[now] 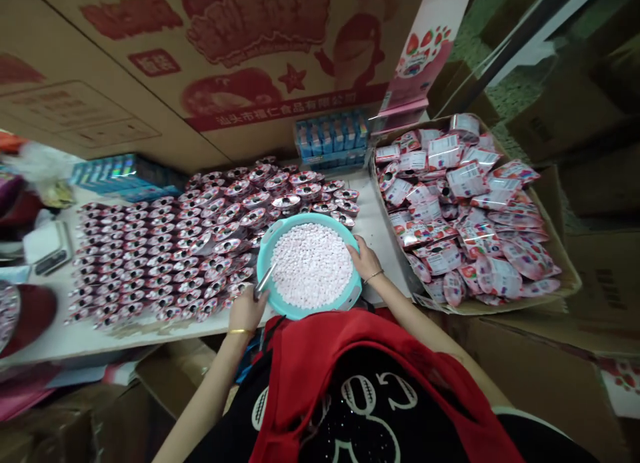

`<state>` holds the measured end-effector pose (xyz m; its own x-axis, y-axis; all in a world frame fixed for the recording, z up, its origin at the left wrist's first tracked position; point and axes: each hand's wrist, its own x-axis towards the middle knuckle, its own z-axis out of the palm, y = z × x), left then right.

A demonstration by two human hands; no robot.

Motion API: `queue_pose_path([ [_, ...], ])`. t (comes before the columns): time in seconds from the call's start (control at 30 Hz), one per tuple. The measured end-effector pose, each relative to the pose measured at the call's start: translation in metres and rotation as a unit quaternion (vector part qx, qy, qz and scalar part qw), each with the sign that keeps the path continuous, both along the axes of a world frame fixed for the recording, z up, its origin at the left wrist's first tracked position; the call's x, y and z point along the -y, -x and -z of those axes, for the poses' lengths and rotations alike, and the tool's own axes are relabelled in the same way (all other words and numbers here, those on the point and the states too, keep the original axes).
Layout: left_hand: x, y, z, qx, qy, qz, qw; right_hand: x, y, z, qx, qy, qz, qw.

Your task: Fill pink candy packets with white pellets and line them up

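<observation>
A turquoise plastic basin (pixel 267 246), full of small pale-pink and white pellets (pixel 313 266) that look like candies, sits at the table's front edge close to my body. At its left rim, my left hand (pixel 249 308) is closed around a shiny metal spoon (pixel 265 280) that slants towards the pellets; its far end is not clear. My right hand (pixel 365 260) grips the basin's right rim, thumb over the edge and fingers partly hidden. Just left of the basin stand many upright printed pouches (pixel 160 256) in tight rows, dark round openings on top.
To the right, a cardboard box (pixel 570 283) brims with filled, printed packets (pixel 445 183). Large printed cartons (pixel 240 116) wall off the back. Blue packs (pixel 333 140) stand against them. A small scale (pixel 49 246) and a dark red tub (pixel 37 320) are at the left end of the table (pixel 100 343).
</observation>
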<state>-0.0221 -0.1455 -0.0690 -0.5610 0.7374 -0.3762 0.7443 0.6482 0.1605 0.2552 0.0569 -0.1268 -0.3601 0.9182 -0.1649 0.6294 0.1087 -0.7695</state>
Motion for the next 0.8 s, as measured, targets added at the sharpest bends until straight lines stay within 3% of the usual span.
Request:
queue_pose_path([
  [0.1,0.005,-0.020,0.013,0.101,-0.095,-0.079,0.987,0.007,0.004,0.002,0.035,-0.009,0.003,0.999],
  [0.2,0.002,-0.039,0.014,0.160,-0.173,-0.114,0.965,0.021,-0.013,0.008,0.027,-0.019,0.020,0.999],
  [0.37,0.006,-0.041,-0.008,0.183,-0.235,-0.103,0.949,0.047,-0.037,0.015,0.014,0.000,0.100,0.995],
  [0.5,0.009,-0.025,-0.029,0.146,-0.268,-0.135,0.943,0.047,-0.020,0.003,-0.038,-0.006,0.046,0.998],
  [0.57,0.009,-0.022,-0.032,0.128,-0.276,-0.117,0.945,0.042,-0.016,-0.006,-0.024,-0.009,0.042,0.999],
  [0.67,0.005,-0.022,-0.026,0.120,-0.245,-0.078,0.959,0.033,-0.021,-0.014,-0.011,-0.028,0.054,0.998],
  [0.8,-0.011,-0.017,-0.001,0.088,-0.220,-0.103,0.966,0.020,-0.031,-0.013,-0.009,-0.033,0.023,0.999],
])
